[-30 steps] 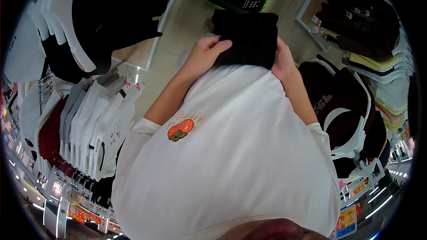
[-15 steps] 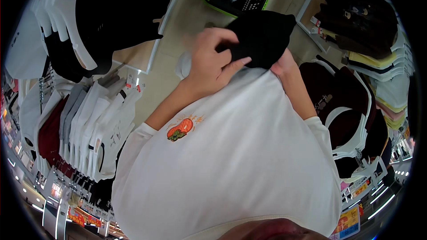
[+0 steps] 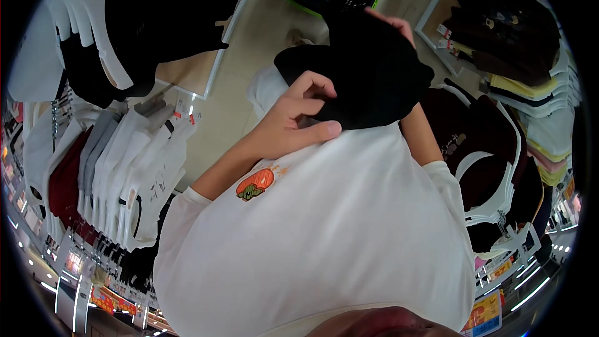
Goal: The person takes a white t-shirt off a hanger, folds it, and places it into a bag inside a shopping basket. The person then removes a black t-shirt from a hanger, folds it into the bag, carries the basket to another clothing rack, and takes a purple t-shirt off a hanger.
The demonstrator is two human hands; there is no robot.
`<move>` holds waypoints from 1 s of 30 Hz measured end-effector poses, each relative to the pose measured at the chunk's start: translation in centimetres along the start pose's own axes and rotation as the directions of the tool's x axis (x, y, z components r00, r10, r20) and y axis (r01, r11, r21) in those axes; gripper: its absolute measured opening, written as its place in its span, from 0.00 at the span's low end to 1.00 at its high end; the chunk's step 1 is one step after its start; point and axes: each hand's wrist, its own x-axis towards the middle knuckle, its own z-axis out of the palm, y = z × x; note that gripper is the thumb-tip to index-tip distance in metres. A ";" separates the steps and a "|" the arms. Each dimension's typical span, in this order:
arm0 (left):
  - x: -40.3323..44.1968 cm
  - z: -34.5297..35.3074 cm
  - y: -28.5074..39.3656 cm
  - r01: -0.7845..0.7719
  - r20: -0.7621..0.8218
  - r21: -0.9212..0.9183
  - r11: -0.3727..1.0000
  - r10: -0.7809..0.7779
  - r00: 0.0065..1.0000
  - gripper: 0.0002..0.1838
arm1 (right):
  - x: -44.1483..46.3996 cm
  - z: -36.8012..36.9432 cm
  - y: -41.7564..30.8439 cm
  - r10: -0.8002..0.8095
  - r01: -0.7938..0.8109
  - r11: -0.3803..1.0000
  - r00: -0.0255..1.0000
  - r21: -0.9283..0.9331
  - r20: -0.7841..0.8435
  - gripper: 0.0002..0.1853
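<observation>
The black cloth (image 3: 380,72) hangs loosely bunched in front of the white shirt (image 3: 349,224). My left hand (image 3: 296,112) is at its left edge, fingers bent and thumb apart from them, with the fingertips against the fabric. At the cloth's upper right, my right hand (image 3: 396,24) grips it. Fingers show over the top edge, while the cloth hides the palm and wrist. An orange fruit print (image 3: 254,184) marks the shirt's chest.
On the floor beyond the cloth stands a black basket with a green rim (image 3: 299,5), holding clear plastic. Clothes on white hangers (image 3: 121,175) line the left. Dark garments (image 3: 477,143) hang at the right, below more hanging clothes (image 3: 508,31).
The folded black cloth has loosened and spread out, its top rising toward the basket. My right hand has moved up and behind it. My left hand has let go and moved lower.
</observation>
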 end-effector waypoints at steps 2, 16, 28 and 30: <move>0.2 0.5 -1.0 0.071 -0.072 -0.400 0.914 -0.108 0.992 0.18 | 1.7 0.8 -1.1 -0.150 0.146 0.986 0.988 -0.081 -0.041 0.17; 4.8 -0.1 1.3 0.029 0.350 -0.067 0.997 -0.004 0.937 0.33 | 5.9 1.4 -4.1 -0.401 0.547 0.726 0.829 -0.418 0.389 0.23; 4.2 -0.8 -2.0 -0.041 0.398 0.269 0.962 -0.072 0.915 0.32 | -0.4 -0.3 1.9 0.202 0.050 0.899 0.834 -0.435 0.513 0.21; 4.2 -1.3 0.2 0.013 0.397 0.313 0.950 -0.143 0.907 0.31 | 0.0 0.4 0.3 0.246 -0.035 0.908 0.851 -0.418 0.464 0.22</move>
